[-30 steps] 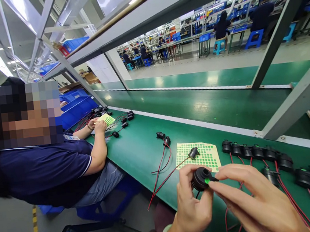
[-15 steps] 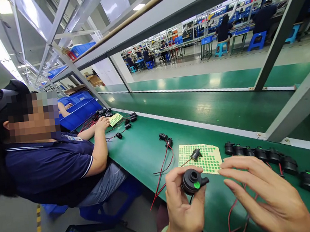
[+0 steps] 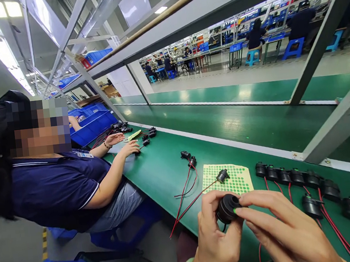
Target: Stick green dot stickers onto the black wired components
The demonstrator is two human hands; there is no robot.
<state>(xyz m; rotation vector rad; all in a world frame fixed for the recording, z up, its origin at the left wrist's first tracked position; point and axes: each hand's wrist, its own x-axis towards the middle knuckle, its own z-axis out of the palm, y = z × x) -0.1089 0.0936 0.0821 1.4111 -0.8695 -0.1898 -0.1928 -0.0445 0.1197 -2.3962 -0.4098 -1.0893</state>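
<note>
My left hand [image 3: 219, 234] is closed round a small black pump [image 3: 228, 208] with a round body and a central port, held above the bench. Against its right side, the fingers of my right hand [image 3: 285, 223] grip the short side spout, which they mostly hide. A bit of a green dot sticker [image 3: 235, 211] shows at one fingertip. Just beyond my hands lies a pale yellow sheet [image 3: 209, 175] of green dot stickers. Another black pump [image 3: 222, 176] rests on that sheet, its lead running towards the near edge.
Several black pumps [image 3: 297, 175] with red wires stand in a row at right. Two more pumps [image 3: 188, 158] lie left of the sheet. A co-worker [image 3: 59, 189] sits at left by a blue bin [image 3: 93, 127]. A metal frame post [image 3: 336, 118] rises at right.
My right hand has moved left onto the pump, and its fingers now cover most of the green dot. My left hand has shifted slightly right. The co-worker's hands have moved apart.
</note>
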